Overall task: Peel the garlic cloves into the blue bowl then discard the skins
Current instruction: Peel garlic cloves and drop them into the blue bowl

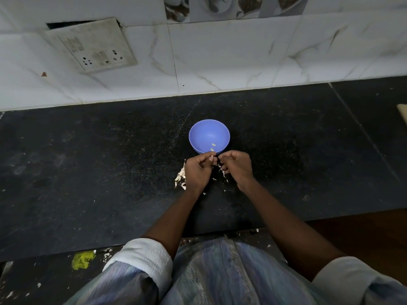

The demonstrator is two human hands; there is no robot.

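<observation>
A blue bowl (209,135) stands on the black counter, with two peeled garlic cloves (213,147) lying inside it. Just in front of the bowl my left hand (197,171) pinches a small garlic clove (211,155) between thumb and fingertips. My right hand (237,166) is beside it, fingers curled, its fingertips meeting the left hand's at the clove. What the right hand holds is hidden. Pale garlic skins (180,176) lie scattered on the counter under and to the left of my hands.
The black stone counter (88,161) runs left and right, backed by a white tiled wall with a switch plate (92,44). A pale wooden edge (403,112) shows at far right. On the floor below lie skin scraps and a yellow-green scrap (82,259).
</observation>
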